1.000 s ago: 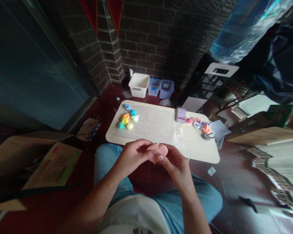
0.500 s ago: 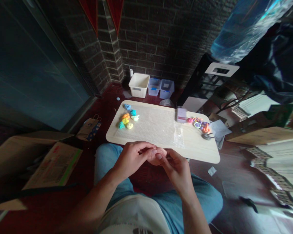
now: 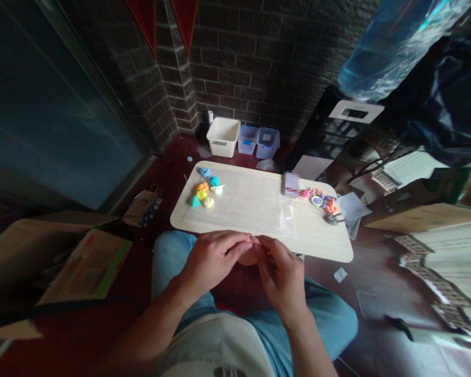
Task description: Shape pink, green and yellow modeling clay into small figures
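Pink lump (image 3: 248,258): lower center, largely covered by the left hand (image 3: 215,256) and right hand (image 3: 282,269); full outline hidden.
Purple packet (image 3: 292,185): right of center, face pixelated, markings unreadable.
Small coloured pieces (image 3: 317,201): right of center, individual shapes too small to tell.
Water bottle (image 3: 388,57): upper right, cropped by top edge.
Shirt print (image 3: 230,372): bottom edge, cropped.
Cardboard box (image 3: 84,267): left edge, cropped; contents indistinct.

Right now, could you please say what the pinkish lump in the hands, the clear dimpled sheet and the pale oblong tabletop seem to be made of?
Pinkish lump: perhaps matte modelling clay; its visible part looks smooth, shineless. Clear sheet: probably glossy plastic bubble wrap, given dimples and glints. Pale tabletop: satin wood or laminate; woody tone fits either.
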`<action>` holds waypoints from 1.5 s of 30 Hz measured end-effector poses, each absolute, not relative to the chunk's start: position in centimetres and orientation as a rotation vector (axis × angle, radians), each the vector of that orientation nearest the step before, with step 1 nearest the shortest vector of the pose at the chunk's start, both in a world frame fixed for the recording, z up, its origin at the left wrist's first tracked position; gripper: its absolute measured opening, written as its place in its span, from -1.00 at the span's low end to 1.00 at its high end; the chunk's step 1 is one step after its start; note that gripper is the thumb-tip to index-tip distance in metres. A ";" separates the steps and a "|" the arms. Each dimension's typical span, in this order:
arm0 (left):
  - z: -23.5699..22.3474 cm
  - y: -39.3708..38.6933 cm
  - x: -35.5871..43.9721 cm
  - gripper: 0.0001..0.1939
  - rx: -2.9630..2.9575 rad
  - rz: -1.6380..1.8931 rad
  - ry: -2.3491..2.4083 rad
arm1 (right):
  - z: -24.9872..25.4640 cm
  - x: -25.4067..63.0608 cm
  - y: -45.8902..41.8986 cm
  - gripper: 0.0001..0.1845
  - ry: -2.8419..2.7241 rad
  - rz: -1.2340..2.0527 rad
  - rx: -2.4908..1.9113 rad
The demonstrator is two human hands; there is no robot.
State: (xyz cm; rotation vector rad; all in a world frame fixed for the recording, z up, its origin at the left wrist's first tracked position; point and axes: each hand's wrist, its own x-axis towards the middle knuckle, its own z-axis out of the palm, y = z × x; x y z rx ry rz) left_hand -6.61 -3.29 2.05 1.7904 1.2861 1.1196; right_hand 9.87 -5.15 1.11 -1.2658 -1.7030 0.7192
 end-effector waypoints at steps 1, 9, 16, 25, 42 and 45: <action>2.0 -3.3 -6.5 -0.86 1.740 1.136 1.308 | 1.1 9.8 -5.1 -0.82 -1.649 0.797 -1.283; 1.9 -3.3 -6.2 -0.67 1.415 1.175 1.193 | 1.5 9.4 -4.5 -0.85 -1.295 1.087 -1.288; 2.9 -3.1 -6.5 -0.84 1.791 1.242 1.172 | 2.6 10.2 -4.8 -0.86 -1.566 0.796 -1.335; 2.8 -3.3 -6.4 -0.87 1.706 1.247 1.246 | 2.9 10.5 -4.5 -0.82 -1.590 0.853 -1.327; 3.1 -3.0 -6.4 -0.83 1.895 1.162 1.143 | 3.9 10.6 -4.8 -0.89 -1.729 0.714 -1.273; 3.2 -3.2 -6.5 -0.85 1.802 1.193 1.183 | 3.4 10.6 -4.8 -0.84 -1.644 0.841 -1.339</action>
